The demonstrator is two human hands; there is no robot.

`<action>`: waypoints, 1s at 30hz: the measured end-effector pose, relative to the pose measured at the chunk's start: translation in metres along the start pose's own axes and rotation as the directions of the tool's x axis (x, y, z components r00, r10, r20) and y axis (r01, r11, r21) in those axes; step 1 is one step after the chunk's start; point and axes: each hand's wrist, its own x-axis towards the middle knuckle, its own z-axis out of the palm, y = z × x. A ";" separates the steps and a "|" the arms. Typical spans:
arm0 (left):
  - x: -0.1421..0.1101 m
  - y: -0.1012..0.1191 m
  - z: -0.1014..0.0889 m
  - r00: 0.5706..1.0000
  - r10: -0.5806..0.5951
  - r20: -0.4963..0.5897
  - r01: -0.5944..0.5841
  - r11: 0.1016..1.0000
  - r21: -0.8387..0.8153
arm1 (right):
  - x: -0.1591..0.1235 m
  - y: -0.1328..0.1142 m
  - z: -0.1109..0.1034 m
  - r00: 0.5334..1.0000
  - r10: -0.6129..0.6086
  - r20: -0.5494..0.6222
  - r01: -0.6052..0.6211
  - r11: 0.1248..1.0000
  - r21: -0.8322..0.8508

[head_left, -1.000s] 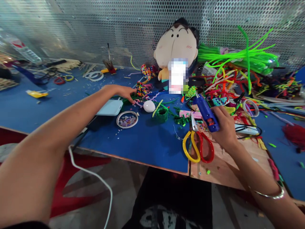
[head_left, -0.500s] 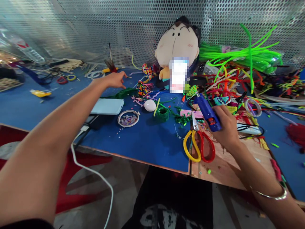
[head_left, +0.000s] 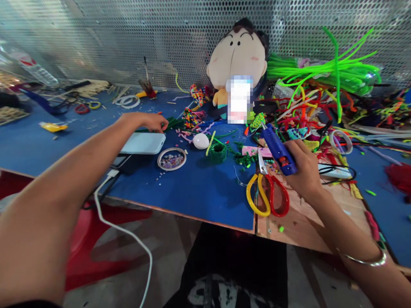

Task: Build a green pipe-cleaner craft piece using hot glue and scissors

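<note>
Nearer than the yellow-and-red-handled metal scissors (head_left: 267, 193), white print (head_left: 212, 293) is unreadable. Just beyond them, the right hand (head_left: 304, 169) grips a blue plastic glue gun (head_left: 276, 149), slanting lengthwise, nozzle far-leftward. Farther left, the left hand (head_left: 155, 122) curls near green strands (head_left: 174, 123), its grip unclear.

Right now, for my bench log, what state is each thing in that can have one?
Glue gun: gripped by right hand, nozzle pointing away from the person
Scissors: lying down, blades look closed
Bead dish: uncovered, beads inside
Plush toy: upright
Left hand: fingers bent, grip unclear
</note>
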 end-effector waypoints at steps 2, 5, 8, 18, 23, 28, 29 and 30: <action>0.001 0.004 0.001 0.978 -0.050 0.201 0.034 0.996 0.080 | 0.000 0.000 0.000 1.000 0.012 0.001 -0.012 1.000 0.000; 0.000 0.011 0.002 0.927 -0.119 0.355 0.059 0.983 0.176 | 0.000 0.000 0.000 1.000 0.011 -0.001 -0.011 1.000 0.003; 0.001 0.022 -0.002 0.928 -0.108 0.357 0.046 0.983 0.178 | 0.000 0.000 -0.001 1.000 0.010 0.006 -0.010 1.000 0.000; -0.014 0.086 -0.073 0.996 0.020 0.083 -0.004 0.981 -0.193 | 0.000 0.002 -0.002 0.999 -0.005 -0.042 0.005 1.000 0.001; -0.041 0.127 -0.103 0.970 0.127 -0.208 -0.194 0.918 -0.345 | 0.000 -0.001 -0.003 0.996 0.058 -0.070 -0.059 0.998 0.000; -0.082 0.174 -0.095 0.920 0.209 -0.332 -0.371 0.740 -0.561 | 0.002 0.000 -0.004 0.989 0.131 -0.067 -0.128 0.991 0.040; -0.093 0.183 -0.087 0.926 0.217 -0.308 -0.367 0.710 -0.601 | 0.003 0.000 -0.004 0.988 0.137 -0.066 -0.134 0.990 0.054; -0.104 0.191 -0.078 0.932 0.228 -0.280 -0.359 0.672 -0.648 | 0.003 0.000 -0.004 0.988 0.142 -0.068 -0.138 0.988 0.068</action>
